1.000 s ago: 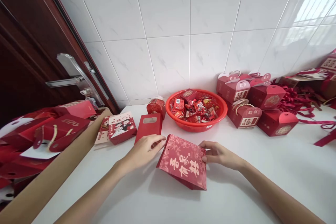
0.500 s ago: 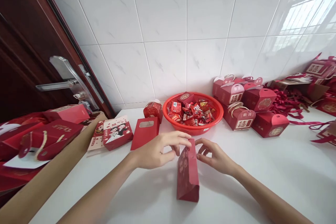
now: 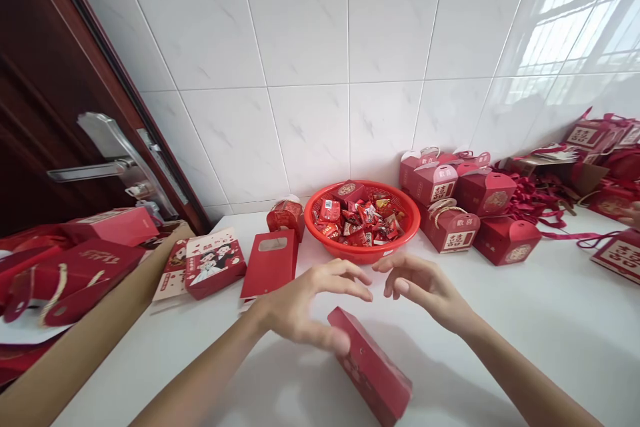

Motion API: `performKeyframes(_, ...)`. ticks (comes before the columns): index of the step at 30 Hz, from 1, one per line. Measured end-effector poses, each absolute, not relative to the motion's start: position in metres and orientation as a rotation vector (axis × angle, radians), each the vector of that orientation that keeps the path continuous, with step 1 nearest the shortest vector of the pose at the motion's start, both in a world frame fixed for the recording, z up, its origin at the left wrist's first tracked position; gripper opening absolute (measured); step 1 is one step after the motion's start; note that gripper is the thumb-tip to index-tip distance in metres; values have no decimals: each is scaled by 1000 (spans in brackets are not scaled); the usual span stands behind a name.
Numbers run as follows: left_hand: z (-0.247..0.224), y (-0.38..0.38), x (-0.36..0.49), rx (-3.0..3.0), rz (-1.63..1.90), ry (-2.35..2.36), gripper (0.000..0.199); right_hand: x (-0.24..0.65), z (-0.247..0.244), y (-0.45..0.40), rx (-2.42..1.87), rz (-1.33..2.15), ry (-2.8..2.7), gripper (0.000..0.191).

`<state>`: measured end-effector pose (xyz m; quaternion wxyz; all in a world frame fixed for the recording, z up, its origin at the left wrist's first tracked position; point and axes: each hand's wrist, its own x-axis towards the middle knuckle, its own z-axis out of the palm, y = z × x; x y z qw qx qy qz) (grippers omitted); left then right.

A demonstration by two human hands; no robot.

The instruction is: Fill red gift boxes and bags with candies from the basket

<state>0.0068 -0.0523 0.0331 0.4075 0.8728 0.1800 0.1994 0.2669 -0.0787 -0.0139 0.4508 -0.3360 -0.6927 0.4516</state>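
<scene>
A long red box (image 3: 373,370) with a printed side lies slanted on the white table, low in the middle of the view. My left hand (image 3: 317,303) hovers at the box's upper left, fingers apart, its thumb overlapping the box's edge; whether it touches is unclear. My right hand (image 3: 425,287) is up to the right of the box, fingers loosely curved and apart, holding nothing. Just beyond both hands stands a red plastic basket (image 3: 363,255) full of red-wrapped sweets (image 3: 367,215).
Several red gift boxes (image 3: 493,195) are stacked right of the basket, with ribbons behind. Flat red packages (image 3: 270,263) and a couple-printed box (image 3: 216,263) lie left. A carton (image 3: 95,323) of boxes borders the left edge. Part of another person's hand (image 3: 631,215) shows far right.
The red box has turned, its near end swinging right and toward me. Both hands have come away from its top, and my left hand's fingers have spread. The view has shifted slightly.
</scene>
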Motion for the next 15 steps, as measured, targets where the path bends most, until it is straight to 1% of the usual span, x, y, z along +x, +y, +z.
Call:
performKeyframes(1, 33, -54, 6, 2197, 488, 409, 62, 269, -11, -83, -810, 1106, -1721, 40)
performKeyframes(2, 32, -57, 6, 2192, 470, 371, 66, 271, -9, -86, -796, 1100, -1732, 41)
performKeyframes(3, 31, -59, 6, 2183, 457, 352, 63, 273, -8, -90, -786, 1099, -1742, 42)
performKeyframes(6, 23, -62, 12, 2136, 506, 403, 30, 274, -7, -96, -755, 1117, -1778, 44)
performKeyframes(7, 20, -63, 15, 2122, 554, 441, 24, 274, -6, -98, -743, 1121, -1796, 45)
performKeyframes(8, 17, -63, 17, 2113, 606, 478, 23, 273, -6, -99, -735, 1121, -1821, 48)
performKeyframes(12, 10, -62, 21, 2130, 752, 519, 33, 269, 1, -105, -744, 1038, -1949, 58)
performKeyframes(15, 10, -63, 17, 2183, 786, 399, 47, 266, 6, -110, -763, 920, -2072, 55)
